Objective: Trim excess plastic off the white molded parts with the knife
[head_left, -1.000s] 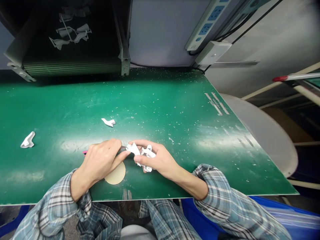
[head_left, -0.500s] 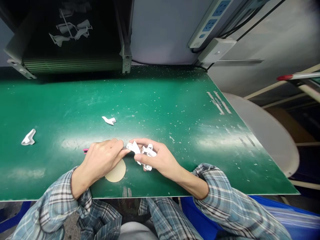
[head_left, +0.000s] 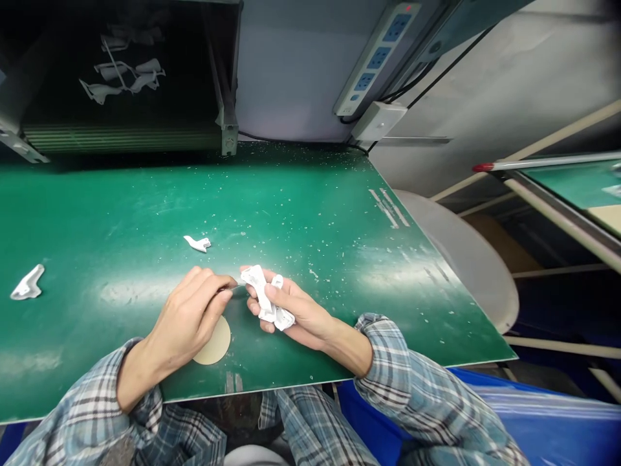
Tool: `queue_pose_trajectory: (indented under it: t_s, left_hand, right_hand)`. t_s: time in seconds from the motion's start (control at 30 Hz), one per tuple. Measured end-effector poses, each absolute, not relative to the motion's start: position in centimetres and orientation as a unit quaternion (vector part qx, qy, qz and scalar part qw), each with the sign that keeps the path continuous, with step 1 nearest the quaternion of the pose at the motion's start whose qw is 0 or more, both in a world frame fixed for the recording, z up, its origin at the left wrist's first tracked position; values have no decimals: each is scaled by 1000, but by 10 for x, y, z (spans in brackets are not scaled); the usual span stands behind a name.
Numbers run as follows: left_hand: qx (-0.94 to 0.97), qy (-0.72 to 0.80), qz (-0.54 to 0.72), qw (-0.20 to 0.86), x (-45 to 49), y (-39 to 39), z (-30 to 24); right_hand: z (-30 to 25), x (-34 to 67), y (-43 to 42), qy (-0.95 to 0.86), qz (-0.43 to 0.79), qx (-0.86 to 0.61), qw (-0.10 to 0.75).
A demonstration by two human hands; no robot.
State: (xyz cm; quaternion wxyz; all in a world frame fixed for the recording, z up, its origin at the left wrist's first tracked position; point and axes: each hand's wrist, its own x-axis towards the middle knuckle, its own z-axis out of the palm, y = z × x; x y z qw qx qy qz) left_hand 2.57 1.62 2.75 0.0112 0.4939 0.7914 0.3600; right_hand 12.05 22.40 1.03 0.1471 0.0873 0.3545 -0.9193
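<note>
Head view, entry for the current moment:

1. Right hand point(head_left: 297, 317): grip pinching a white plastic moulding point(head_left: 256, 280), with the thumb over it and the fingers under it. The hand has rolled towards palm-up, and the moulding now lies lengthwise across the fingers.
2. Left hand point(head_left: 183, 321): grip pressed together around a slim metal blade point(head_left: 237, 287), its handle buried in the fingers. The pink end visible a moment ago no longer shows.
3. Blade tip: at the moulding's left end. Whether it touches cannot be told.
4. Moulding position: held in the right hand above the green desk point(head_left: 301, 194), just right of a tan round disc point(head_left: 216, 343).
5. Loose on the desk: a small white plastic piece point(head_left: 196, 243) beyond the hands, and a larger white plastic piece point(head_left: 28, 283) well to the left. Pale specks lie scattered across the surface.
6. Surroundings: a power strip with blue sockets point(head_left: 376, 58) beyond the desk's far edge, plaid sleeves point(head_left: 402, 369) on both forearms, and a blue plastic bin point(head_left: 485, 414) below the near right edge.
</note>
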Motion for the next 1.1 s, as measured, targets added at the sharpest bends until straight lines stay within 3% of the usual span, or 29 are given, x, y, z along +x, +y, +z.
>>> queue_pose_trajectory:
  t_s: [1.1]
  left_hand:
    - [520, 817, 251, -17, 28, 15, 24]
  right_hand:
    - [6, 120, 220, 402, -896, 150, 118]
